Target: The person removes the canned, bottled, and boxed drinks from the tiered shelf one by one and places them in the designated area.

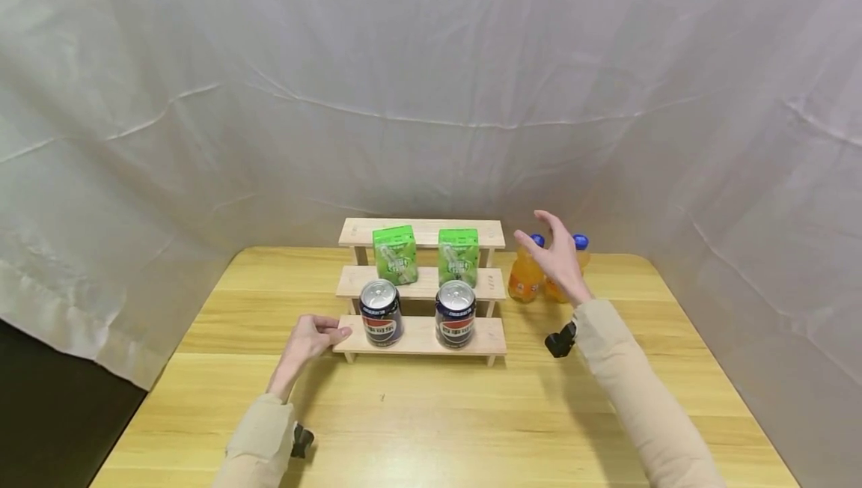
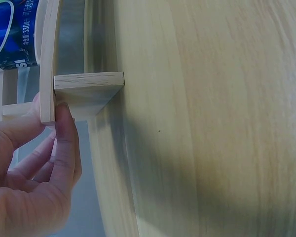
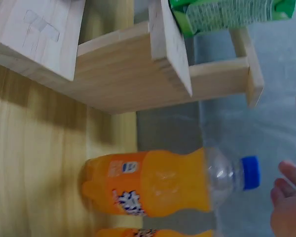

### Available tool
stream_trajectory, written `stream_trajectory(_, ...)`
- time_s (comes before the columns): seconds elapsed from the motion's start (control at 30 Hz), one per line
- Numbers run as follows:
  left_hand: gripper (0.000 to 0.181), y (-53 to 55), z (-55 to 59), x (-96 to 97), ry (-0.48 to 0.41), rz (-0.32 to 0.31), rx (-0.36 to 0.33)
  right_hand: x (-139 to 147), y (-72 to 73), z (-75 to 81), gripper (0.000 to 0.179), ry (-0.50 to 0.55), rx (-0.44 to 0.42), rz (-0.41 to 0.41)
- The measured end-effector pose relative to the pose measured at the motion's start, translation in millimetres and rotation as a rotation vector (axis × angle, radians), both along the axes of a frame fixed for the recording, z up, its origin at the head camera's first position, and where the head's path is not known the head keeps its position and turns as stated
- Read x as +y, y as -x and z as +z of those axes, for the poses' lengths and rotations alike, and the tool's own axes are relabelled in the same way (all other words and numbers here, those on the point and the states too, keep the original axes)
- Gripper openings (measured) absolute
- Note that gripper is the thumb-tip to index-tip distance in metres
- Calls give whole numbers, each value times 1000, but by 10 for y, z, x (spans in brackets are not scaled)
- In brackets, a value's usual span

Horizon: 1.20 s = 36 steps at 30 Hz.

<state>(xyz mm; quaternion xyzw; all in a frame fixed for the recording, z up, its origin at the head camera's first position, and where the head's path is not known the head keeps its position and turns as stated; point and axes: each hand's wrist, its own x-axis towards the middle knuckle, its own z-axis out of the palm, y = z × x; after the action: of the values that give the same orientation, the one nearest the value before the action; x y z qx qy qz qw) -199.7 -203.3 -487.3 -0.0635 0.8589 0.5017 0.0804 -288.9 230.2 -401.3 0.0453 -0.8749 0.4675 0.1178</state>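
A three-step wooden shelf (image 1: 420, 231) stands on the table. My left hand (image 1: 311, 337) pinches the left end of its lowest board (image 2: 48, 74), thumb on one face and fingers on the other. Two dark blue cola cans, one left (image 1: 381, 314) and one right (image 1: 456, 316), stand on that board. Green drink cartons, one left (image 1: 396, 256) and one right (image 1: 459, 257), are on the middle step. Spread and holding nothing, my right hand (image 1: 556, 254) hovers by two orange soda bottles with blue caps; the nearer bottle (image 3: 158, 182) is apart from the fingers.
The second orange bottle (image 3: 153, 232) is beside the first, right of the shelf and partly behind my hand in the head view. Grey cloth (image 1: 431, 99) hangs behind the wooden table (image 1: 431, 413) and along its sides.
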Motion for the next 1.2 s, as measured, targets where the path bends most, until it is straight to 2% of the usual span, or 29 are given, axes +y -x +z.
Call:
stream_trajectory(0.23, 48, 3, -4, 4, 3, 0, -7, -235, -83, 160, 65, -1, 67, 169)
stream_trajectory(0.43, 47, 4, 4, 9, 10, 14, -19, -454, -104, 222, 67, 20, 37, 308)
stream_trajectory(0.57, 48, 8, 13, 14, 12, 15, -20, -574, -97, 222, 67, 29, 14, 370)
stream_trajectory(0.83, 49, 4, 10, 13, 25, 13, -21, -721, -50, 184, 60, -69, 43, 399)
stream_trajectory(1.2, 46, 18, -7, 12, -6, 5, -13, -794, -59, 201, 48, -45, 17, 385)
